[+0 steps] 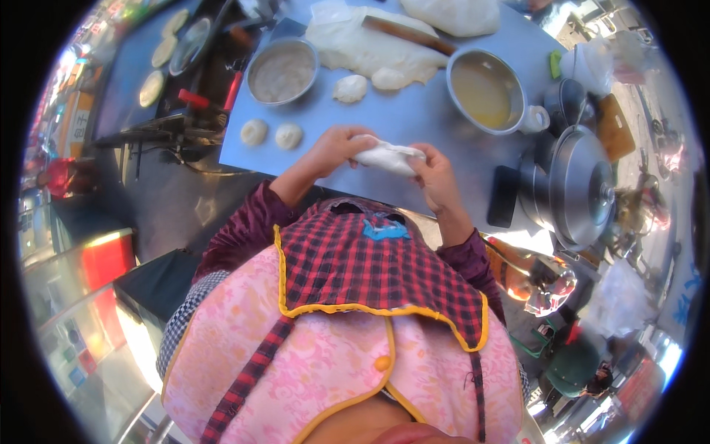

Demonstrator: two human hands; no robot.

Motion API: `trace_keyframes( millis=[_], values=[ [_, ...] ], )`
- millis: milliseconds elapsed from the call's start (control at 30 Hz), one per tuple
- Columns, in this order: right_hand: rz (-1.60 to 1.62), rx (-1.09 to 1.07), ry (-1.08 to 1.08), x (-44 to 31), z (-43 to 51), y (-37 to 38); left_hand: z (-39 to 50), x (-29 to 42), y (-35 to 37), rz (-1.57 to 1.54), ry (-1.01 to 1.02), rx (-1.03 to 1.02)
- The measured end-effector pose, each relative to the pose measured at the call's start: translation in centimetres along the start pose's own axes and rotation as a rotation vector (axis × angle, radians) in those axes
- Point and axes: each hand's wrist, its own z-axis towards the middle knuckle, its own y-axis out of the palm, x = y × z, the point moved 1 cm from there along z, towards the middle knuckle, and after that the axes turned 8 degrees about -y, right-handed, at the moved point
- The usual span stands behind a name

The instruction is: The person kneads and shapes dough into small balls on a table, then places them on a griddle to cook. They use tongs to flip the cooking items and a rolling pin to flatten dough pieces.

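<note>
A soft white piece of dough (389, 157) is stretched sideways between my two hands, above the near edge of the metal table (421, 116). My left hand (339, 147) pinches one end of it, and my right hand (432, 169) grips the other. To the left lie two round dough pieces, one (254, 132) beside the other (288, 136). Past my hands, a small dough lump (350, 89) rests by a large flattened sheet of dough (355, 47). A wooden rolling pin (407, 34) lies across that sheet.
A metal bowl (283, 71) with pale contents stands at the left. To the right are a handled metal pot (513, 91) holding yellowish liquid, a black phone-like slab (503, 197) and a large lidded pot (582, 188). Flat breads (151, 89) lie on a griddle (125, 94) at far left.
</note>
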Motion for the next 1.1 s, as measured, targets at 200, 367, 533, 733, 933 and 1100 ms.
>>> trace_keyframes(
  millis=[200, 367, 533, 733, 933, 1100],
  values=[
    [0.385, 0.059, 0.049, 0.1, 0.8, 0.2, 1.1, -3.0, -0.6, -0.448, -0.041, 0.006],
    [-0.374, 0.193, -0.120, 3.2, 0.2, -2.5, 1.5, -6.6, -0.7, 0.621, 0.233, 0.523],
    [-1.340, -0.050, -0.594, 6.4, 0.5, 2.4, 2.8, -8.4, 3.5, 1.173, 0.617, 0.332],
    [-1.489, -0.027, -0.504, 6.8, 1.2, 1.0, 3.1, -7.8, 2.1, 1.222, 0.572, 0.278],
    [-1.130, 0.404, -0.426, 5.1, 2.0, -1.1, 3.4, -10.1, 2.2, 0.946, 0.581, 0.380],
    [-0.039, 0.173, -0.189, 0.6, 0.6, -3.8, 1.9, -9.7, 1.0, 1.080, 0.487, 0.295]
  ],
)
